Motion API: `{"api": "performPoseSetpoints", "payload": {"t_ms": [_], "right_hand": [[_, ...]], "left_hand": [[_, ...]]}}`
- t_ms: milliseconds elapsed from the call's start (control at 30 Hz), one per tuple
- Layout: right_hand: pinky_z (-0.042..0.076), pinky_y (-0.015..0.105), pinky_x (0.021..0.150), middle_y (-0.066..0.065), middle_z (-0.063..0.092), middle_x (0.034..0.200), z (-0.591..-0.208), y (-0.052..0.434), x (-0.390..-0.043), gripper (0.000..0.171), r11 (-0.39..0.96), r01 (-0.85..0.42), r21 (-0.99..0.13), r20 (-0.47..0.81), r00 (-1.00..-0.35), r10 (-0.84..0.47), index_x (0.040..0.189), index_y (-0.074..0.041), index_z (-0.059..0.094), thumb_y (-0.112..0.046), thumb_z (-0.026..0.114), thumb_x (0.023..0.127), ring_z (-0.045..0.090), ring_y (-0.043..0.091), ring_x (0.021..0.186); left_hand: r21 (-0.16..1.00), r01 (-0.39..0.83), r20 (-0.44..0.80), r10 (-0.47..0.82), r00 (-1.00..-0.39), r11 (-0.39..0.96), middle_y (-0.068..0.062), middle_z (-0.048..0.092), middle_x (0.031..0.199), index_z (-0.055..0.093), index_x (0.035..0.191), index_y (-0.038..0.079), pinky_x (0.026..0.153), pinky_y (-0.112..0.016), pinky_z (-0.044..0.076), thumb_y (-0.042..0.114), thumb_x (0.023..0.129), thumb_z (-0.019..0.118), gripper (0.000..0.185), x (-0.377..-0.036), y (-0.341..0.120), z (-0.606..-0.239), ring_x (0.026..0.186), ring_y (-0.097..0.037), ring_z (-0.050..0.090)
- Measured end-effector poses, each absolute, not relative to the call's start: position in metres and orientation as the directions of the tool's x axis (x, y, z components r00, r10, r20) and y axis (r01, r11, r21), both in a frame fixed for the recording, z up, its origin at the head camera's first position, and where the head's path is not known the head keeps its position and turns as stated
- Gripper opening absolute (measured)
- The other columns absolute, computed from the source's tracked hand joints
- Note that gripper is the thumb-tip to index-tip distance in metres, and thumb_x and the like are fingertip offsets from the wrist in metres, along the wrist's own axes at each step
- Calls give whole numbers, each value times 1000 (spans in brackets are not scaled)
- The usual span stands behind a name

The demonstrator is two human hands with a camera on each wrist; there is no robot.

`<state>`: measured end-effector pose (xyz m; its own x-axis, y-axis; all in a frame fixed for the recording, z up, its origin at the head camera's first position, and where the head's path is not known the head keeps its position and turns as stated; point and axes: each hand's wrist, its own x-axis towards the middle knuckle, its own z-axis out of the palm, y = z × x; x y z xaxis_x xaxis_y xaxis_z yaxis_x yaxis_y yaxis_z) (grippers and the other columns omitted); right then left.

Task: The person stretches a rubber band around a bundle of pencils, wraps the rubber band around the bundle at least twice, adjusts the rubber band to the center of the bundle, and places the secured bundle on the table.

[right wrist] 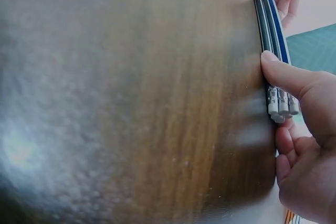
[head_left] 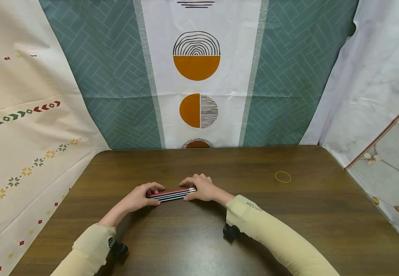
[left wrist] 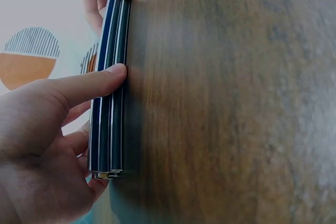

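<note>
A bundle of several striped pencils [head_left: 172, 194] lies flat on the dark wooden table [head_left: 220, 237], side by side. My left hand [head_left: 141, 197] pinches its left end, thumb on the near side and fingers behind. My right hand [head_left: 201, 188] pinches the right end the same way. In the left wrist view my left hand [left wrist: 47, 129] presses its thumb against the pencils [left wrist: 110, 103]. The right wrist view shows my right hand [right wrist: 304, 145] holding the pencils [right wrist: 270, 30] just above their metal eraser ends [right wrist: 281, 106].
A yellow rubber band [head_left: 283, 176] lies on the table to the right of my hands. Patterned cloth hangs behind [head_left: 196, 76] and along both sides of the table. Cream sleeves cover both forearms.
</note>
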<state>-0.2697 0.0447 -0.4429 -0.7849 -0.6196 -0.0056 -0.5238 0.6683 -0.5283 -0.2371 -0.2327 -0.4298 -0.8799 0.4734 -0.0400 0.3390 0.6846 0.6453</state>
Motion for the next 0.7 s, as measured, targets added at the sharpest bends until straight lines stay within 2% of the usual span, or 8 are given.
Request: {"api": "performPoseSetpoints", "payload": {"t_ms": [267,500,700], "right_hand": [[30,33,81,3,67,109,-441,40,-268,41,680,-488,-546,-24,-803,-596,126,-25,64,-33,76,87,46,16,92],[39,38,87,2,69,109,-440,38,-266,33,650,-520,-555,25,-791,-611,117,-19,68,-24,78,86,55,21,101],[41,38,90,2,71,102,-435,34,-264,28,666,-506,-548,-4,-794,-607,111,-13,68,-21,77,86,59,20,96]], "left_hand": [[622,345,-21,455,-890,703,-5,72,105,65,123,12,80,-31,45,19,85,77,40,-238,-231,-432,90,-13,61],[601,371,-13,473,-881,708,-4,71,97,66,120,10,76,-30,45,17,83,79,39,-240,-228,-431,84,-12,60],[531,414,-9,494,-869,739,-4,73,102,68,118,10,77,-32,48,14,83,78,36,-240,-224,-429,87,-12,61]]}}
